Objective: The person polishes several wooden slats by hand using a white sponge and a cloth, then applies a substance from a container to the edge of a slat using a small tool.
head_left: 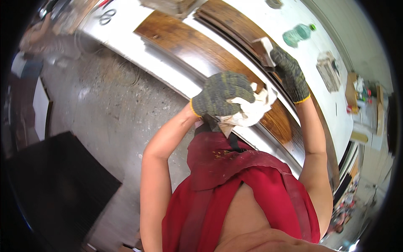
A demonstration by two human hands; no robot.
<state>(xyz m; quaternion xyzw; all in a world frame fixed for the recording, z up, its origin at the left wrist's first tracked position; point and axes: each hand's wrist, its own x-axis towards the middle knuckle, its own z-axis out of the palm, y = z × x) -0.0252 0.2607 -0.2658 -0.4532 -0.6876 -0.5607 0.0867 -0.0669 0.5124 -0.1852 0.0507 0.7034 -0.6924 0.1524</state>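
My left hand (224,94), in a grey-green knit glove with a yellow cuff, is closed on a crumpled white cloth (254,110). The cloth lies on the nearer brown wooden board (189,44), which has a glossy, dark-grained face. Farther over, my right hand (290,77), gloved the same way, grips a small flat piece, white with a brown edge (265,49). That piece is at the farther, stacked wooden boards (226,19); its exact kind cannot be made out. My right fingertips are partly hidden.
The boards rest on a white worktable (159,59). On it are a green-tinted plastic bottle (299,35), a worn block-like box (328,72) and scissors (107,17). A black ribbed panel (58,185) lies at lower left. Another person (42,35) is blurred at upper left.
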